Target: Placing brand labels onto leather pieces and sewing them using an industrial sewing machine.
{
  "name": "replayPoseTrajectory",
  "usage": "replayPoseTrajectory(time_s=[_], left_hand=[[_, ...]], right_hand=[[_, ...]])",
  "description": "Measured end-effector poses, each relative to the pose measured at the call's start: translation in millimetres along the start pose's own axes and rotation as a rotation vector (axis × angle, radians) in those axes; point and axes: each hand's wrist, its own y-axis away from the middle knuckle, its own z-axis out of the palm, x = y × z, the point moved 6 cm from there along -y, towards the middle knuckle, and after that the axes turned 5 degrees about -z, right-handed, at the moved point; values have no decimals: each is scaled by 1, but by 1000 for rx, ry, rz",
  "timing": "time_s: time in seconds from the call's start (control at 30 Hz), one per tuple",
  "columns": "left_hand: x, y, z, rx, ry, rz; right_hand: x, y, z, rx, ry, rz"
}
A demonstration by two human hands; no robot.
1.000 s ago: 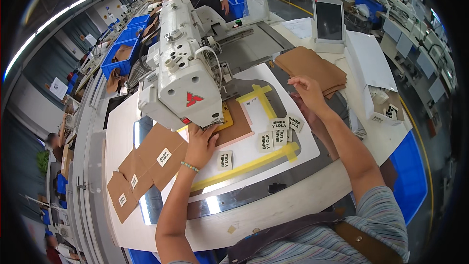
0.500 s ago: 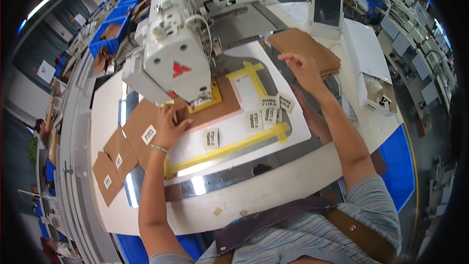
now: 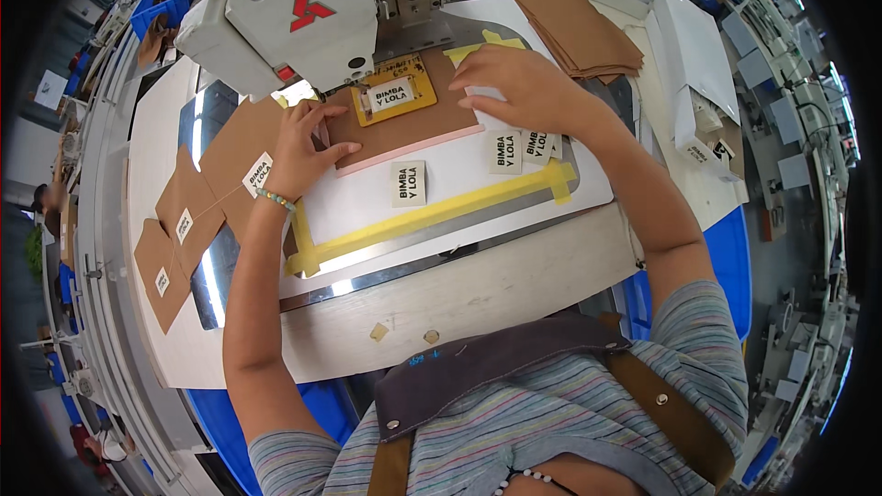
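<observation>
A brown leather-like panel [image 3: 404,139] with a pink lower edge lies under the white sewing machine head [image 3: 289,23]. On it rests a yellow frame [image 3: 423,84] around a pale printed label [image 3: 390,95]. My left hand [image 3: 303,149] touches the panel's left side, thumb and fingers spread. At its right edge rests my right hand [image 3: 524,87], fingers curved and thumb apart. Loose labels lie below the panel, one label [image 3: 408,184] alone and several by my right hand. Left of my left hand lie brown pieces [image 3: 188,200] joined by thread, each bearing a label.
Yellow tape [image 3: 441,207] borders the white template sheet [image 3: 354,220]. A stack of brown panels [image 3: 574,28] lies at the back right, near a white box [image 3: 703,96] of small items. Blue bins [image 3: 730,266] stand below the table's edge [image 3: 496,262].
My right hand has come down from beside the brown stack onto the panel's right edge. My left hand stays at the panel's left side. The view has tilted lower, showing the frame and label more fully.
</observation>
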Motion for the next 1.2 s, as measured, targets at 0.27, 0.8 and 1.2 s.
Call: replayPoseTrajectory(time_s=[0.27, 0.8, 1.2], left_hand=[[1, -6, 10, 70, 14, 48], [-41, 67, -60, -251, 2, -214], [-131, 100, -117, 221, -68, -389]], right_hand=[[-28, -22, 45, -148, 226, -76], [-62, -14, 45, 131, 155, -286], [-22, 9, 18, -39, 68, -35]])
